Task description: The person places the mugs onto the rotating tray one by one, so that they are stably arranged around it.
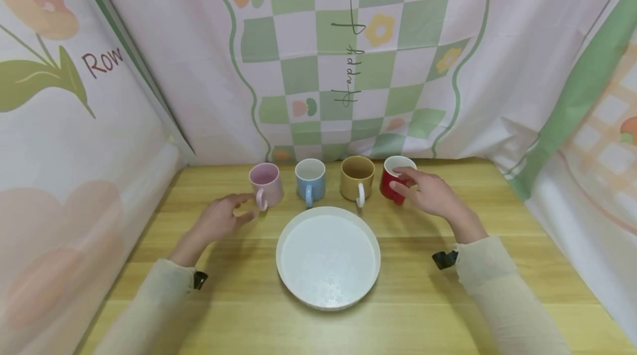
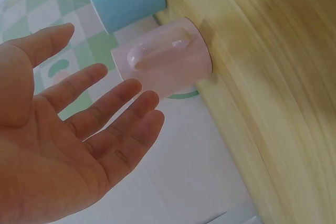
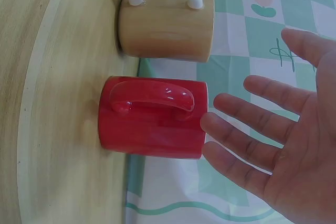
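Along the back of the wooden table stand a pink mug point(image 1: 267, 186), a light blue mug point(image 1: 311, 181), a tan mug point(image 1: 356, 181) with a white handle, and a red mug point(image 1: 390, 183) with a white inside, all upright, handles toward the front. My left hand point(image 1: 224, 219) is just left of the pink mug, fingers spread and holding nothing; in the left wrist view the pink mug point(image 2: 168, 59) lies just past the fingertips. My right hand point(image 1: 430, 192) hovers at the red mug's right side, its fingers over the rim. The right wrist view shows those fingers loosely extended beside the red mug point(image 3: 155, 116).
A round white tray point(image 1: 328, 258) with a raised rim lies on the wooden table point(image 1: 239, 311), in front of the mugs and between the forearms. Behind the mugs hangs a green and white checked cloth point(image 1: 298, 29). Patterned cloth point(image 1: 50, 189) also covers the left side.
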`<state>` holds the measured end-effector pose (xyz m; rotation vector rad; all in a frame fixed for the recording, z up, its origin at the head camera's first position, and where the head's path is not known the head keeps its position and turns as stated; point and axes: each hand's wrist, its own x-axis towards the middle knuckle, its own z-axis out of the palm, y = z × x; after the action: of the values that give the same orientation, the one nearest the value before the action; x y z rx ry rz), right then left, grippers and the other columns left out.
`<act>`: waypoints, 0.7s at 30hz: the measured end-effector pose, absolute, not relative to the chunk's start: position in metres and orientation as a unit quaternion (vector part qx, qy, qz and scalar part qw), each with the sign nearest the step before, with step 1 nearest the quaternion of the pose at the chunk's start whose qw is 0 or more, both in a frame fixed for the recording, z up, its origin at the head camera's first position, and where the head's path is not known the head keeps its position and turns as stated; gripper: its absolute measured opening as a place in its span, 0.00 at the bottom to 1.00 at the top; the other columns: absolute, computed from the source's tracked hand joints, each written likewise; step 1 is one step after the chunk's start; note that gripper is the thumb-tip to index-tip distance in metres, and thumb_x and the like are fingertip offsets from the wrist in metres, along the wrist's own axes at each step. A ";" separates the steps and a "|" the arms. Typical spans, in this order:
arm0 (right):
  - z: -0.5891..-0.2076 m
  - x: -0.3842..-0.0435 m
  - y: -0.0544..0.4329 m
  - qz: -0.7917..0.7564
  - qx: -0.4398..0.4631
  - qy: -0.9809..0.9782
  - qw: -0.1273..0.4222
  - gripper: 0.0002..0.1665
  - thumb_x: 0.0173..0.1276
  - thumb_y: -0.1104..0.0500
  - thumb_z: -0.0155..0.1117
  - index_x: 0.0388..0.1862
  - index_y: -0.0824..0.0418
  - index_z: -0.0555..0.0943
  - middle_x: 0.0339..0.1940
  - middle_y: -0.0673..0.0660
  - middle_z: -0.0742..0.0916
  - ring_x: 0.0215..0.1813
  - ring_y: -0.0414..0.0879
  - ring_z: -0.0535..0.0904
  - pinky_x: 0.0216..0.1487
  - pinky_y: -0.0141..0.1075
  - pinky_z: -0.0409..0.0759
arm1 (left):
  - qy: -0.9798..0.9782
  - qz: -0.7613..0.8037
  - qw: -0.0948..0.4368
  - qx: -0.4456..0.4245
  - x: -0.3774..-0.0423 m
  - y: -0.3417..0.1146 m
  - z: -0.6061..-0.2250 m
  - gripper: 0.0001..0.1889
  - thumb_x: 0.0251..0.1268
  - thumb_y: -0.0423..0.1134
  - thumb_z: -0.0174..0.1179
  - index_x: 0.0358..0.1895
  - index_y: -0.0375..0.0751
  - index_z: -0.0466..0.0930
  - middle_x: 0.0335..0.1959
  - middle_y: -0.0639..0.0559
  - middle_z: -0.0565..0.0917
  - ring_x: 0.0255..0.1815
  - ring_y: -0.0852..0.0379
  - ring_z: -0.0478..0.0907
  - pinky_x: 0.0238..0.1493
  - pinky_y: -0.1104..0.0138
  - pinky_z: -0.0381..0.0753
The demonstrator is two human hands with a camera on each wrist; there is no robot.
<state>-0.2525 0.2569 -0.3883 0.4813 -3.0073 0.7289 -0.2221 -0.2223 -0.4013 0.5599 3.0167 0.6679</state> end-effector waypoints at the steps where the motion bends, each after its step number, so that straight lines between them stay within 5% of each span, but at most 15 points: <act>1: -0.389 -0.253 0.257 0.235 0.154 -0.960 0.004 0.37 0.77 0.35 0.48 0.73 0.57 0.69 0.57 0.64 0.86 0.60 0.63 0.80 0.62 0.62 0.76 | 0.961 0.212 0.000 0.180 -0.222 -0.222 -0.402 0.25 0.69 0.47 0.61 0.67 0.44 0.75 0.60 0.34 0.81 0.57 0.34 0.81 0.52 0.39 0.82; 21: -0.391 -0.255 0.253 0.263 0.155 -0.952 -0.010 0.35 0.76 0.36 0.50 0.70 0.58 0.72 0.56 0.62 0.86 0.59 0.59 0.81 0.63 0.60 0.76 | 0.944 0.257 0.030 0.204 -0.217 -0.220 -0.409 0.24 0.71 0.45 0.60 0.68 0.42 0.74 0.66 0.36 0.77 0.56 0.34 0.82 0.56 0.42 0.82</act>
<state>-0.2547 0.2533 -0.3912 0.4913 -3.0098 0.8328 -0.2170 -0.2201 -0.4093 0.6275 2.9116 0.7910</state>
